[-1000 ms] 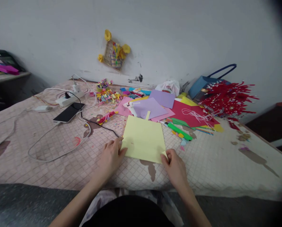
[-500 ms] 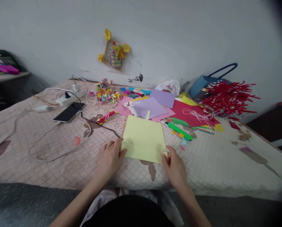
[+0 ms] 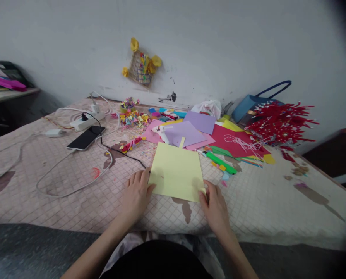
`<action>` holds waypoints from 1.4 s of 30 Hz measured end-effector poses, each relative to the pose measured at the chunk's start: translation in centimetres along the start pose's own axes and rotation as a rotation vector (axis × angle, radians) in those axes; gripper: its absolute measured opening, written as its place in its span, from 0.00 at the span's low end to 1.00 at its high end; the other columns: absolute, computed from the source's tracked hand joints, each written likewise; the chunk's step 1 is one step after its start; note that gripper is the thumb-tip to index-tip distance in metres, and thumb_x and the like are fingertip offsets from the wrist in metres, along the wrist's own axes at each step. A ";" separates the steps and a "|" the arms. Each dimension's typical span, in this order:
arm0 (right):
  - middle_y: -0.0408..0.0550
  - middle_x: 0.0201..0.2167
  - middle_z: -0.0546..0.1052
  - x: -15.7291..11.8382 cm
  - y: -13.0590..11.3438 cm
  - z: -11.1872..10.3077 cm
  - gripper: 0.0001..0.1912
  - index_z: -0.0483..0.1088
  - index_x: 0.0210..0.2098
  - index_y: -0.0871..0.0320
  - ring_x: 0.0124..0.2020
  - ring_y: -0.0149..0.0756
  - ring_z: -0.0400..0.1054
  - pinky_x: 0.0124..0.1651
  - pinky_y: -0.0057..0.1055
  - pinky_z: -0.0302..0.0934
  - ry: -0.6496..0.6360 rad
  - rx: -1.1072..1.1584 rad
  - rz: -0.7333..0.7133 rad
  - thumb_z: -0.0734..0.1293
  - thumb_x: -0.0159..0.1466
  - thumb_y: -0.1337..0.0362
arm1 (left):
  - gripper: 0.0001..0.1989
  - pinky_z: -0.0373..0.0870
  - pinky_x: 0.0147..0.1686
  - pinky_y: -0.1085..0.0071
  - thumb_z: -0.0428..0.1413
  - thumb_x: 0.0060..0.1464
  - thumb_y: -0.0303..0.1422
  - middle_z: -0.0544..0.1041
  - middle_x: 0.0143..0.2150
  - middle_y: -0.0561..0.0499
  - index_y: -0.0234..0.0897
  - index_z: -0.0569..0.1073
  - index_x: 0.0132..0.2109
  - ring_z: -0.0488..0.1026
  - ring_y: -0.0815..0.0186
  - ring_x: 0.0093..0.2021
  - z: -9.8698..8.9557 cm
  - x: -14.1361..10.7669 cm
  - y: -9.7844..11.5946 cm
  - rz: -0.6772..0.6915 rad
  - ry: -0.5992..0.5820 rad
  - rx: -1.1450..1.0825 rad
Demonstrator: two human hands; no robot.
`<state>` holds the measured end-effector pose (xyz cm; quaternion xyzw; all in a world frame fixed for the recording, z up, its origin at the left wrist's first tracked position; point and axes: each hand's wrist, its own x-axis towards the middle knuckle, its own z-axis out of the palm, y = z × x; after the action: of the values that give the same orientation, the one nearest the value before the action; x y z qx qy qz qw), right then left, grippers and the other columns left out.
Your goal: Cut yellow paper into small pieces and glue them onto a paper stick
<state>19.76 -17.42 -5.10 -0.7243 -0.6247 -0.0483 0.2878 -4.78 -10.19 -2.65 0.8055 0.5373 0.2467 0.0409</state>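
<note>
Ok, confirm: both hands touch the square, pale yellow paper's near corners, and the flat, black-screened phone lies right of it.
No: the black-screened phone lies left of the pale yellow paper in the head view. The left hand and right hand do touch the near corners.

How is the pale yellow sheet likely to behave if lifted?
The sheet looks like thin paper, so it is probably light and floppy. With the left hand and right hand at opposite edges, its middle may sag.

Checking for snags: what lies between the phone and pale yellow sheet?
Head view: mainly a white cable, black cord, red item and brown tablecloth patch lie between the phone and pale yellow sheet.
</note>
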 end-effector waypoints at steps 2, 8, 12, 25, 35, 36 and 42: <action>0.55 0.37 0.67 0.0 0.1 0.0 0.19 0.58 0.52 0.59 0.35 0.42 0.65 0.35 0.38 0.61 0.009 0.040 0.004 0.56 0.61 0.64 | 0.23 0.62 0.45 0.59 0.48 0.54 0.30 0.65 0.53 0.41 0.36 0.56 0.57 0.62 0.55 0.50 0.1 0.0 0.0 0.015 0.019 0.007; 0.55 0.39 0.65 0.0 0.1 0.0 0.19 0.58 0.52 0.59 0.39 0.43 0.64 0.38 0.40 0.62 -0.024 0.078 0.028 0.56 0.61 0.66 | 0.26 0.58 0.51 0.55 0.47 0.54 0.24 0.57 0.60 0.40 0.39 0.55 0.59 0.54 0.52 0.59 0.3 0.3 0.0 0.156 0.001 0.129; 0.54 0.38 0.66 0.1 0.0 -0.1 0.18 0.59 0.51 0.58 0.38 0.43 0.64 0.37 0.39 0.62 -0.021 0.074 0.011 0.56 0.61 0.66 | 0.36 0.48 0.57 0.51 0.45 0.49 0.16 0.47 0.65 0.47 0.50 0.50 0.61 0.43 0.54 0.64 -0.2 1.2 -0.1 0.483 -0.099 0.195; 0.55 0.40 0.66 -0.2 0.1 -0.1 0.16 0.63 0.48 0.59 0.41 0.42 0.63 0.43 0.41 0.62 0.066 0.134 0.012 0.57 0.61 0.65 | 0.26 0.45 0.61 0.58 0.46 0.53 0.19 0.63 0.59 0.52 0.46 0.58 0.57 0.54 0.66 0.61 -0.4 2.1 0.3 0.968 -0.334 0.000; 0.54 0.59 0.59 -1.9 -5.0 -0.4 0.27 0.50 0.61 0.60 0.61 0.44 0.46 0.58 0.49 0.50 -0.205 0.096 -0.475 0.56 0.63 0.67 | 0.29 0.44 0.62 0.60 0.50 0.50 0.21 0.61 0.61 0.51 0.45 0.58 0.58 0.50 0.65 0.63 0.3 0.9 0.7 0.865 -0.379 0.005; 0.56 0.60 0.56 -2.1 -5.4 -0.1 0.29 0.46 0.62 0.62 0.62 0.44 0.45 0.59 0.49 0.49 -0.228 0.057 -0.501 0.57 0.62 0.65 | 0.29 0.44 0.62 0.60 0.51 0.49 0.21 0.62 0.60 0.51 0.45 0.59 0.58 0.50 0.65 0.63 0.4 0.8 0.7 0.867 -0.368 0.011; 0.58 0.64 0.46 -2.9 -5.6 0.9 0.36 0.42 0.63 0.69 0.64 0.46 0.36 0.61 0.49 0.44 -0.297 -0.140 -0.533 0.60 0.60 0.60 | 0.24 0.45 0.61 0.58 0.48 0.54 0.28 0.61 0.60 0.47 0.34 0.59 0.58 0.50 0.63 0.63 1.3 0.9 0.2 0.987 -0.272 0.179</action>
<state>13.64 -19.27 -5.08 -0.5522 -0.8230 -0.0585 0.1201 -3.75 -9.28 -3.39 0.9881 0.1021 0.0830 -0.0799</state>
